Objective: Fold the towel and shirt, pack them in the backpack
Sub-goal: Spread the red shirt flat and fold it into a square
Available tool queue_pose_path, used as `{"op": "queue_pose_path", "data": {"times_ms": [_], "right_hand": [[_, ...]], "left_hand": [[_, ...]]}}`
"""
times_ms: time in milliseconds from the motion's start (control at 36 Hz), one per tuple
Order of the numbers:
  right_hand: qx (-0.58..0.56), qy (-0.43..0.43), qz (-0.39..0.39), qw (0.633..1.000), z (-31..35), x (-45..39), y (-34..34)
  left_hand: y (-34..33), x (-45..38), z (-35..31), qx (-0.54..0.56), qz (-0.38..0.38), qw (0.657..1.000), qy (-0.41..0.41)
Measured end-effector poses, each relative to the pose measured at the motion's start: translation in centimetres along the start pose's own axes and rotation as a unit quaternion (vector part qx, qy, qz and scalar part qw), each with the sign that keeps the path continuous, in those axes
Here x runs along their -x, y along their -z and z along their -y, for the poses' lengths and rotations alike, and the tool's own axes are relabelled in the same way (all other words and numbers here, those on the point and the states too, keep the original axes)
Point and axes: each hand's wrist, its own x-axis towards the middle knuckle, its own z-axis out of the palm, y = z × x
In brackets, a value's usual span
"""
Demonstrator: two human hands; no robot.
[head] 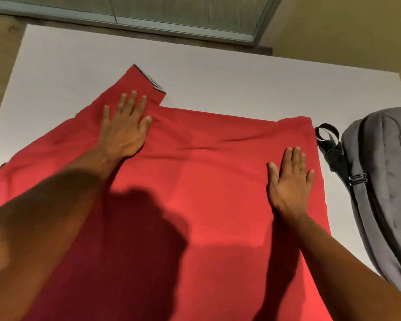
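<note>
Both hands, left hand [125, 128] and right hand [289, 181], press flat-fingered (gripping nothing) on the shirt [195, 193], probably light, limp cloth best pinched at its edges.

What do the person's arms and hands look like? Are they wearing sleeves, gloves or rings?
Both arms are bare as far as the picture shows, with no sleeves in view. The left hand and right hand wear no gloves. No rings, watch or bracelets show on the fingers or wrists.

Both flat hands, left hand [125, 128] and right hand [289, 181], press the red shirt [195, 193].
</note>
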Motion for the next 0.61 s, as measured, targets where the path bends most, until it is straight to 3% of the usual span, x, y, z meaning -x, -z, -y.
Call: {"op": "queue_pose_path", "data": {"times_ms": [194, 306, 389, 472, 528, 611], "right_hand": [[-0.004, 0.004, -0.009, 1.000, -0.1, 0.0, -0.1], [-0.056, 0.001, -0.017, 0.998, 0.1, -0.9, 0.6], [-0.105, -0.022, -0.083, 0.991, -0.1, -3.2, 1.7], [-0.138, -0.089, -0.104, 0.981, -0.7, -6.4, 2.9], [-0.159, -0.135, -0.086, 0.974, -0.9, -8.4, 3.8], [-0.165, -0.177, -0.066, 0.968, -0.9, -10.5, 4.6]], "left_hand": [[0.7, -1.5, -0.1, 0.024, -0.008, 0.999, 0.026], [0.8, -1.4, -2.2, 0.074, -0.120, 0.989, 0.048], [0.4, -1.9, -5.1, 0.088, -0.215, 0.968, -0.097], [-0.6, -3.2, -8.4, 0.083, -0.158, 0.954, -0.239], [-1.0, -3.7, -10.3, 0.066, -0.108, 0.960, -0.248], [-1.3, -4.4, -11.6, 0.061, -0.101, 0.964, -0.237]]}}
